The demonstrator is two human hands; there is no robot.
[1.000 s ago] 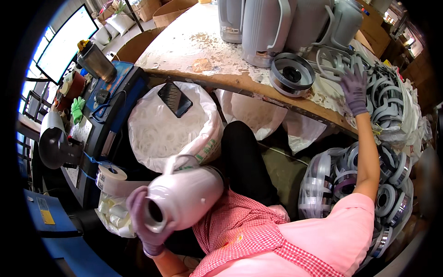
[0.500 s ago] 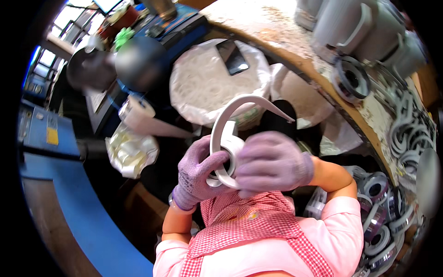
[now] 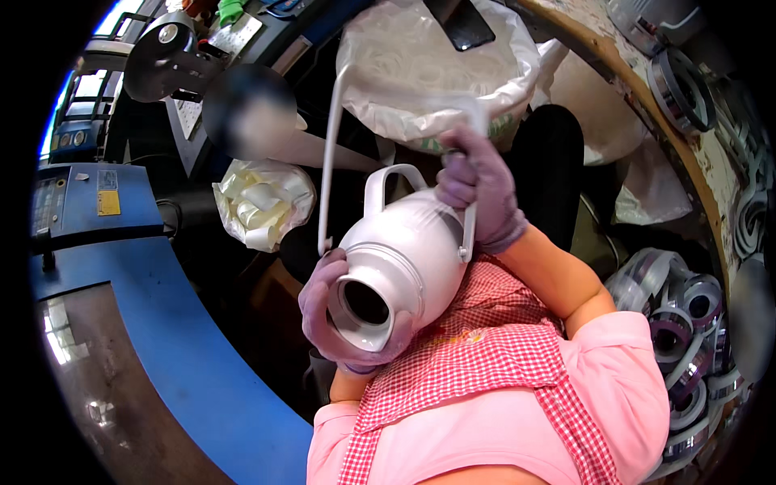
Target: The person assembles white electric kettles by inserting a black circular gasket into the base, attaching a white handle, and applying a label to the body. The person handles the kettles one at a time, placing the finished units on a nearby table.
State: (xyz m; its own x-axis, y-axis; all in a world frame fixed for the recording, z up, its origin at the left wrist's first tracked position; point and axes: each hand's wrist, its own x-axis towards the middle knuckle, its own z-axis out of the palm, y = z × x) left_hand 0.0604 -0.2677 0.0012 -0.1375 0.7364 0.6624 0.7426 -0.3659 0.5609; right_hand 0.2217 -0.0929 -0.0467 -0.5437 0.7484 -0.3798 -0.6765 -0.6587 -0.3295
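A white thermos jug (image 3: 416,246) lies tilted over my lap, its round open mouth (image 3: 365,302) facing down toward me. My left hand (image 3: 319,307), in a light purple glove, is wrapped round the jug's neck from the left and below. A tall arched carrying handle (image 3: 332,141) rises over the body; its top is smeared by motion. My right hand (image 3: 483,190), gloved alike, is closed round this handle's right side. A smaller loop grip (image 3: 390,179) stands out from the jug's far side, touched by neither hand.
Ahead is a large white sack (image 3: 388,40) of pale rings with a dark phone (image 3: 459,23) on top. A bag of cream scraps (image 3: 263,206) and a blue machine (image 3: 137,307) are at left. Shiny ring parts (image 3: 687,323) are heaped at right, below a curved worktable (image 3: 622,69).
The jug has turned so its mouth faces me and its body shows. My left hand has moved to the neck; my right hand has risen and gripped the carrying handle. The view has shifted.
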